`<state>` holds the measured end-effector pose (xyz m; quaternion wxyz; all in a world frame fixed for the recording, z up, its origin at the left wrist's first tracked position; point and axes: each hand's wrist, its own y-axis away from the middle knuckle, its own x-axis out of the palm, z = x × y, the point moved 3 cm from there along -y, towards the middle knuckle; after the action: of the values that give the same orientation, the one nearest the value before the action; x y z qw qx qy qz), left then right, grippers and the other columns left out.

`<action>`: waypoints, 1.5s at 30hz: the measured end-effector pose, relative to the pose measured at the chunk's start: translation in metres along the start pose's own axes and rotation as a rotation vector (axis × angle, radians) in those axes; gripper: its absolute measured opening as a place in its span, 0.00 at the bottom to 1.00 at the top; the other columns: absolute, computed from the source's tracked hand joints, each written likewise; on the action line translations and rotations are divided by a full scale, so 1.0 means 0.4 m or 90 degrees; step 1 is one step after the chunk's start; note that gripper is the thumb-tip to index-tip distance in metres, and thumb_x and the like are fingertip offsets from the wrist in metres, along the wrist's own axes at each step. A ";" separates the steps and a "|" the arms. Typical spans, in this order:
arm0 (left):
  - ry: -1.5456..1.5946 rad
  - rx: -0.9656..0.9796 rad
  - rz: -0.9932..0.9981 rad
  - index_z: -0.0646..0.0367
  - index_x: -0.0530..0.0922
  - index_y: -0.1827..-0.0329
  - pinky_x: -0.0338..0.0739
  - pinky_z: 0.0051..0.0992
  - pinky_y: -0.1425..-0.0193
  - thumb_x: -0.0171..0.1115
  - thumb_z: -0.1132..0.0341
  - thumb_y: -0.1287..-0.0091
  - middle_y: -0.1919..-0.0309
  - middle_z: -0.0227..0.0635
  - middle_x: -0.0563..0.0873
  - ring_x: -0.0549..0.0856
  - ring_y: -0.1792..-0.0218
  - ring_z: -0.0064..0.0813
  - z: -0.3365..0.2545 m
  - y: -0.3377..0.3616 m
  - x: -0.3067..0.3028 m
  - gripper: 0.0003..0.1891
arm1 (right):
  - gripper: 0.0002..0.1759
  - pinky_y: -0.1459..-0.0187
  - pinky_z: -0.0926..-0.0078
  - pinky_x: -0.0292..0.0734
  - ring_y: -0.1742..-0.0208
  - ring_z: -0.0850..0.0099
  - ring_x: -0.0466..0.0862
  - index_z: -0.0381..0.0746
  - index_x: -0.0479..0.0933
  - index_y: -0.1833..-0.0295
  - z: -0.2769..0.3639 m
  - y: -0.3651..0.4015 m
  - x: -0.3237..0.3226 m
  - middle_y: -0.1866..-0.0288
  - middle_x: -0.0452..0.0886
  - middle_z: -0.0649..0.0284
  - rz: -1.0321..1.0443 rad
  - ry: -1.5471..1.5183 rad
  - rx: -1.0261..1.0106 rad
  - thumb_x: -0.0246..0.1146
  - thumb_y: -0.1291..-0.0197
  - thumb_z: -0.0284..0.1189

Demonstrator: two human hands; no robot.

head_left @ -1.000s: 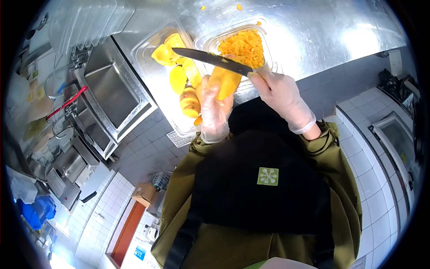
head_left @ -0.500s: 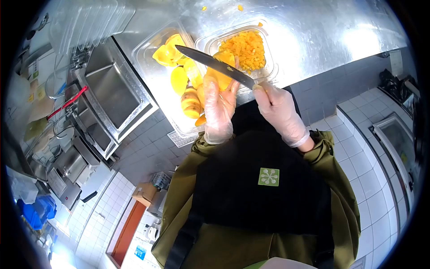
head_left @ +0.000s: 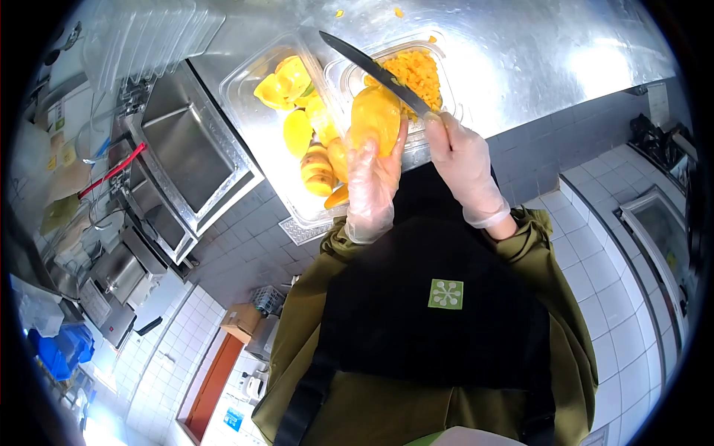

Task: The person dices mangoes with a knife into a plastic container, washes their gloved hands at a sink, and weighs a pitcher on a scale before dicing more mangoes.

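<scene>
My gloved left hand [head_left: 372, 182] is closed around a yellow mango half [head_left: 374, 123], its cut face up. In my right hand [head_left: 462, 167], gloved too, is the handle of a long dark-bladed knife [head_left: 375, 72]. The blade points up and left, passing just beyond the mango half and over a clear container [head_left: 451, 58] of diced orange mango [head_left: 416, 74]. To the left, a larger clear tub [head_left: 249, 97] holds mango skins [head_left: 282, 83] and several mango pieces [head_left: 299, 134], one of them brown-spotted [head_left: 317, 171].
Both containers stand on a steel counter [head_left: 520, 44], with small mango bits [head_left: 399, 13] near its far side. A metal sink [head_left: 186, 156] lies to the left, a red-handled tool [head_left: 123, 167] beyond it. Clear lids or containers [head_left: 149, 37] are stacked at upper left.
The knife has moved up and right, away from the mango half, which is now more fully visible. My left hand has shifted slightly right with it.
</scene>
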<state>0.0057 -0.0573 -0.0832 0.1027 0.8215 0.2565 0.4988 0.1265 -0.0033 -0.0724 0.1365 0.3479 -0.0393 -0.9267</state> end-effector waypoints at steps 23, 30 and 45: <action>-0.188 0.014 -0.017 0.60 0.72 0.55 0.69 0.23 0.45 0.57 0.74 0.38 0.57 0.30 0.77 0.76 0.54 0.20 -0.042 0.016 -0.011 0.09 | 0.09 0.75 0.65 0.72 0.76 0.54 0.78 0.39 0.77 0.61 -0.007 -0.035 -0.090 0.77 0.76 0.52 0.139 -0.063 -0.063 0.59 0.42 0.33; -0.277 0.038 0.031 0.62 0.74 0.51 0.70 0.20 0.50 0.57 0.74 0.37 0.60 0.29 0.79 0.76 0.59 0.17 -0.053 -0.009 -0.009 0.12 | 0.10 0.78 0.67 0.71 0.78 0.56 0.77 0.40 0.75 0.70 0.016 -0.019 -0.121 0.80 0.75 0.56 0.214 0.030 -0.188 0.59 0.42 0.34; -0.356 0.004 0.006 0.61 0.75 0.56 0.68 0.14 0.55 0.55 0.76 0.36 0.63 0.23 0.79 0.73 0.62 0.11 -0.022 -0.005 -0.024 0.06 | 0.14 0.84 0.71 0.70 0.84 0.62 0.77 0.41 0.73 0.67 0.021 -0.003 -0.033 0.84 0.75 0.61 0.080 0.259 -0.245 0.59 0.42 0.41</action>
<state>-0.0061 -0.0615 -0.0873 0.1642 0.9288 0.2159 0.2524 0.1300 0.0013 -0.0578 0.2623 0.4913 0.1440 -0.8179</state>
